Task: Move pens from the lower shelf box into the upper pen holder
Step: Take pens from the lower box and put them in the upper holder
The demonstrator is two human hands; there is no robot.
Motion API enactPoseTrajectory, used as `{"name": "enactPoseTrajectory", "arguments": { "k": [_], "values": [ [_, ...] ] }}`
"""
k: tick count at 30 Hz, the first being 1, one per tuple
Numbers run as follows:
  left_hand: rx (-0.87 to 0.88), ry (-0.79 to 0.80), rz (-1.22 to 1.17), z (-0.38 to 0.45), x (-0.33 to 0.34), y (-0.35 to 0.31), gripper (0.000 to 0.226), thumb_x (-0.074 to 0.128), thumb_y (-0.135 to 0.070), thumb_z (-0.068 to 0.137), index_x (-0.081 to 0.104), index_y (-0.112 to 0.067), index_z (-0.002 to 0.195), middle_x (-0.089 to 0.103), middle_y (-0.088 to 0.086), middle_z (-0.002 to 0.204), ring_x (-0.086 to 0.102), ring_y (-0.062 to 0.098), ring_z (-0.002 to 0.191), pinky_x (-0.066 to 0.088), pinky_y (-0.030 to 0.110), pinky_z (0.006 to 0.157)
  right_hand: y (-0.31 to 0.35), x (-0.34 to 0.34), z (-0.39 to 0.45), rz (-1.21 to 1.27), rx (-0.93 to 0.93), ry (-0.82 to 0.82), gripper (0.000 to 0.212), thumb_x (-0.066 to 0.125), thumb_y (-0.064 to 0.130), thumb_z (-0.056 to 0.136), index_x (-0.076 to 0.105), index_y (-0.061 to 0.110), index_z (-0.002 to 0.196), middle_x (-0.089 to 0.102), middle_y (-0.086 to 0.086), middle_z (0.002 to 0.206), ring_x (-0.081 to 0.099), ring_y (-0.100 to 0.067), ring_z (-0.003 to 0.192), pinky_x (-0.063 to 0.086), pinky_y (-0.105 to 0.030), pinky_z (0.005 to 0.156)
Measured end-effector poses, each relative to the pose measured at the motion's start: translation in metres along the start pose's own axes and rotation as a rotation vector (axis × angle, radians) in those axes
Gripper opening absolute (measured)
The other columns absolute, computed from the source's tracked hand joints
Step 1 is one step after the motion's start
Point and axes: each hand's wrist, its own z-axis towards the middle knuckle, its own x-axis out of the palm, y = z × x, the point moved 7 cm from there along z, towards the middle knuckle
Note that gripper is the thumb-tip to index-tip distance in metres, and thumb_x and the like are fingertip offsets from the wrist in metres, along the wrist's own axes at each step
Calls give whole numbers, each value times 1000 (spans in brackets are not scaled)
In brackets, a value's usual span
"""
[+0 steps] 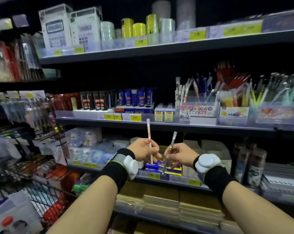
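Two pens up | my left hand pinches slim pink-banded white pen, right hand grey-green one | lift upright into clear plastic pen holder at middle shelf's front edge.

Open air before hands — pen holder crowded above.

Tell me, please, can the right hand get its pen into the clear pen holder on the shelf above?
Probably yes: the right hand holds its pen free, and the pen holder stands open-topped, up and right.

Glossy plastic pens, clear plastic pen holder, matt metal shelf
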Motion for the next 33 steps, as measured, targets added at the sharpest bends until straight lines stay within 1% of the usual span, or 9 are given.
{"name": "enactPoseTrajectory", "arguments": {
  "k": [2, 9, 13, 16, 19, 22, 27, 30, 33],
  "values": [
    [27, -17, 23, -3, 11, -17, 4, 60, -10, 94, 63, -8, 91, 72, 13, 81, 69, 19, 61, 53, 24, 50, 12, -16, -10, -19, -18, -39, 8, 58, -2, 93, 63, 5, 92, 71, -6, 78, 69, -17, 63, 60, -29, 58],
    [74, -27, 121, -2, 19, -62, 9, 71, -10, 86, 71, -9, 94, 66, 9, 81, 70, 22, 74, 62, 38, 71, 42, -68, -34, -36, -34, -167, 37, 49, 28, 102, 70, -2, 97, 67, -14, 80, 66, -29, 72, 57, -33, 55],
    [130, -44, 106, 0, 19, -95, 20, 71, -3, 83, 66, -4, 103, 67, 8, 83, 71, 13, 71, 59, 26, 63, 63, -105, -45, -77, -126, -286, 23, 48, 20, 102, 64, 5, 95, 60, -11, 70, 62, -22, 63, 57, -31, 54],
    [209, -121, 60, 5, 17, -116, 30, 73, 3, 80, 64, -3, 107, 69, 13, 86, 71, 19, 77, 60, 28, 65, 82, -133, -54, -31, -225, -416, 3, 52, 9, 99, 54, 12, 100, 63, -11, 78, 61, -23, 64, 60, -34, 58],
    [283, -209, -50, 15, 14, -135, 32, 71, 10, 79, 60, -1, 107, 70, 15, 79, 72, 26, 75, 62, 35, 66, 97, -159, -61, -36, -280, -558, 18, 59, 5, 93, 47, 17, 96, 69, -21, 86, 66, -30, 70, 58, -41, 62],
    [366, -269, -51, 24, 12, -151, 28, 71, 4, 82, 57, -4, 105, 70, 4, 63, 74, 26, 72, 62, 40, 70, 108, -178, -62, -55, -319, -670, 20, 60, 7, 93, 45, 20, 93, 73, -20, 82, 72, -35, 76, 62, -46, 66],
    [447, -375, -108, 43, 12, -180, 12, 64, -2, 88, 60, -4, 99, 74, 15, 86, 75, 21, 78, 60, 28, 64, 123, -205, -56, -55, -385, -773, 12, 47, 25, 98, 53, 20, 89, 74, -7, 83, 74, -27, 72, 60, -55, 68],
    [504, -438, -92, 56, 9, -194, 7, 63, -3, 89, 67, -3, 95, 72, 9, 84, 72, 18, 78, 60, 26, 65, 134, -213, -55, -133, -436, -828, 14, 50, 34, 93, 59, 26, 87, 71, 2, 78, 74, -19, 67, 61, -51, 68],
    [552, -535, -15, 69, 5, -205, 11, 67, -8, 87, 73, -17, 86, 71, 0, 77, 71, 11, 70, 60, 28, 70, 144, -214, -51, -185, -450, -882, 13, 54, 28, 94, 64, 22, 89, 72, 2, 78, 73, -20, 71, 60, -48, 75]
  ]
}}
